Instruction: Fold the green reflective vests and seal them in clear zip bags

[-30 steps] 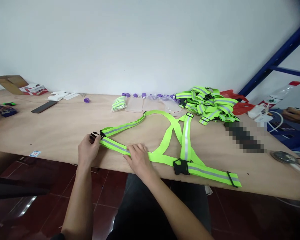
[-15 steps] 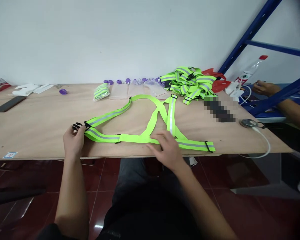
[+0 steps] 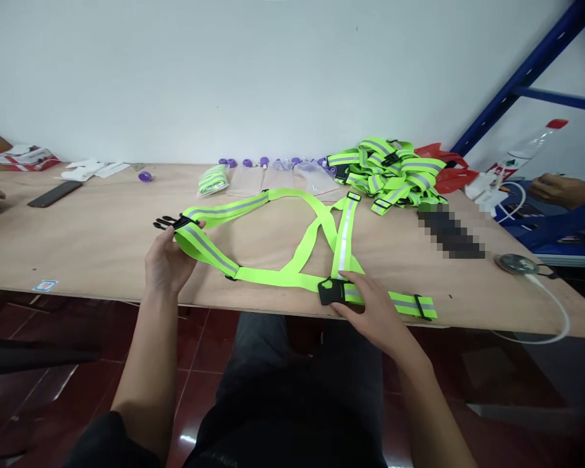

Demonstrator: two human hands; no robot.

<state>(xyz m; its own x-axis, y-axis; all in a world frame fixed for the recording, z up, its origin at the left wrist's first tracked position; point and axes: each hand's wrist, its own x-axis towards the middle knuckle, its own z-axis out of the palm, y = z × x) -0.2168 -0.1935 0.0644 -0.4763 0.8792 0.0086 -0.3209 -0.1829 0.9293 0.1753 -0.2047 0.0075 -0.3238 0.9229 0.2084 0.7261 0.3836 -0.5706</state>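
Observation:
A neon-yellow reflective harness (image 3: pixel 273 278) with grey stripes lies spread along the table's front edge, its straps crossing near the middle. At its left end, my left hand (image 3: pixel 168 265) is closed on the black pronged buckle half (image 3: pixel 174 222), lifting it slightly; the prongs point left. Some left fingers are hidden behind the strap. My right hand (image 3: pixel 377 312) pinches the black socket buckle half (image 3: pixel 327 292) between thumb and fingers, over the right part of the harness. A black slider (image 3: pixel 422 307) sits on the strap end to its right.
Behind lie a bagged strap bundle (image 3: pixel 213 180), clear bags with purple caps (image 3: pixel 279 175) and a pile of harnesses (image 3: pixel 394 170). A phone (image 3: pixel 55 194) lies left; a round device (image 3: pixel 517 264) with a white cable sits right. Other people's hands show at both sides.
My left hand has raised the pronged buckle and turned under the strap. My right hand has moved right and now grips the socket buckle, which has come into sight. The view has shifted left.

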